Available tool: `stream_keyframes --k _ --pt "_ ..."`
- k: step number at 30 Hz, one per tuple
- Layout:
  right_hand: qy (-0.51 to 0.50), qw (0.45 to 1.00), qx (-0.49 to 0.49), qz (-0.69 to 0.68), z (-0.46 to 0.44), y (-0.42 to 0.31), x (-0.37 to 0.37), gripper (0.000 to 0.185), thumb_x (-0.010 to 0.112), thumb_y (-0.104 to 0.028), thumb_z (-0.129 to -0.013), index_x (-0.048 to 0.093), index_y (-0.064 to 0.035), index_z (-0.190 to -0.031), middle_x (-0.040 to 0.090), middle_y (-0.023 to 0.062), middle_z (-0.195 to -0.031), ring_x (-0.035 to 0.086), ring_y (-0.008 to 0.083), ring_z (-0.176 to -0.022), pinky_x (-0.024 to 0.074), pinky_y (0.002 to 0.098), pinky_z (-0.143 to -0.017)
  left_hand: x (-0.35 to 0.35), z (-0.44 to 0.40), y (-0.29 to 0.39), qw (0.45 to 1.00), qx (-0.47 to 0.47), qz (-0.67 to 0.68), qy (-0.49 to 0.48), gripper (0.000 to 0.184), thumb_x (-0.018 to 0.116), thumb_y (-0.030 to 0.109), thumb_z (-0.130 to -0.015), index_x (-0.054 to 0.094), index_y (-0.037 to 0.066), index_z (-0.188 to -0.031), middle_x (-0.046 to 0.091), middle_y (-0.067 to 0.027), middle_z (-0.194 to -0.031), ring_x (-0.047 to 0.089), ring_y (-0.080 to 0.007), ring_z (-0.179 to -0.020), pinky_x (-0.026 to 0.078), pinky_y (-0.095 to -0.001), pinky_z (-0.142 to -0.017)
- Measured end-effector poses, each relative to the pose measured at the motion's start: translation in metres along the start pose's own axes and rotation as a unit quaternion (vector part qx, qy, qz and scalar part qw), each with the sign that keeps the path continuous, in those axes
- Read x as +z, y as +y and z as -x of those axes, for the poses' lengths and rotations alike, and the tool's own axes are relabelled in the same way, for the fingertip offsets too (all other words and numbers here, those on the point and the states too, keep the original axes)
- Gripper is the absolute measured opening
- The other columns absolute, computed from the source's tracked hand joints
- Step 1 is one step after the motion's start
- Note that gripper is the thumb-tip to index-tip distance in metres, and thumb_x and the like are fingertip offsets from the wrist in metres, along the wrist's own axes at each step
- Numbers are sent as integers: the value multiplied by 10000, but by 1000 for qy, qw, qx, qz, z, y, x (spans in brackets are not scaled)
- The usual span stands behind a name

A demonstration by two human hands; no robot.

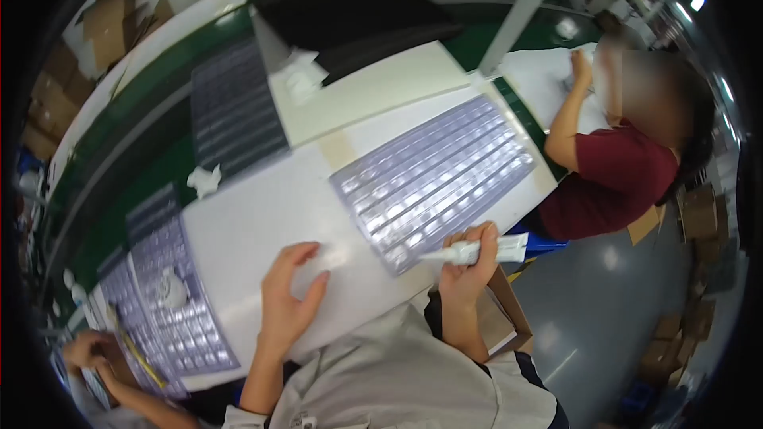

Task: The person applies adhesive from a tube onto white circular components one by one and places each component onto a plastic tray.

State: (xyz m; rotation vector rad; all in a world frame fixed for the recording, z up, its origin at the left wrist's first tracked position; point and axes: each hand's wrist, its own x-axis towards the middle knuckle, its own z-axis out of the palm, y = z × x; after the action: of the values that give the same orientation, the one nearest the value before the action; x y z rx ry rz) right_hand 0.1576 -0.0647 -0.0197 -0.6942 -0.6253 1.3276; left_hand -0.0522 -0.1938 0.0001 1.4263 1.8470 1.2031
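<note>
My right hand (467, 264) is closed around a white tube (509, 249) with a narrow pointed nozzle, which points left over the near corner of a clear plastic tray (433, 179). Rows of small compartments with shiny pieces fill that tray; the pieces are too small to name. Over the white tabletop (262, 230), left of the tray, my left hand (290, 298) is open, thumb and fingers apart, holding nothing.
More compartment trays (187, 302) lie at left, with a crumpled white wad (171, 287) on top. A dark tray (234, 103) and a cream-coloured board (373, 95) stand behind. Co-workers sit at right, in a maroon shirt (628, 179), and at lower left. An open cardboard box (509, 306) is beside me.
</note>
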Motion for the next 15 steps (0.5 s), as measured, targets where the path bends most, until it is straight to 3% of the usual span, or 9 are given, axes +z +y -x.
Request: stream_keyframes --k 5,8,12,15 --pt "70 998 -6 8 -5 -19 -34 298 484 -280 -1003 453 -114 -757 407 -27 -593 315 70 -426 267 231 -416 50 -33 10 992 102 -66 -11 730 773 131 -731 427 30 -1366 430 -211 -1396 450 -342 -1272 385 -425 -1043" --pt "89 996 -4 32 -7 -29 -49 297 488 -272 -1000 466 -107 -754 416 -22 -586 328 56 -424 276 217 -405 64 -38 23 974 137 -171 -64 1000 854 378 -658 339 8 -1431 202 -296 -1511 252 -477 -1367 243 -559 -1097" --pt "100 994 -21 36 -6 -29 -53 299 482 -271 -1000 474 -99 -756 435 -10 -583 325 48 -424 275 213 -403 79 -38 5 940 155 -277 -121 1147 853 504 -609 275 17 -1472 112 -334 -1524 174 -529 -1376 171 -642 -1086" --pt "80 996 -15 33 -5 -17 -50 300 478 -286 -1004 484 -91 -777 451 3 -591 330 56 -429 275 215 -407 81 -38 0 939 172 -275 -114 1145 846 512 -612 273 20 -1473 105 -332 -1525 160 -521 -1387 159 -658 -1080"
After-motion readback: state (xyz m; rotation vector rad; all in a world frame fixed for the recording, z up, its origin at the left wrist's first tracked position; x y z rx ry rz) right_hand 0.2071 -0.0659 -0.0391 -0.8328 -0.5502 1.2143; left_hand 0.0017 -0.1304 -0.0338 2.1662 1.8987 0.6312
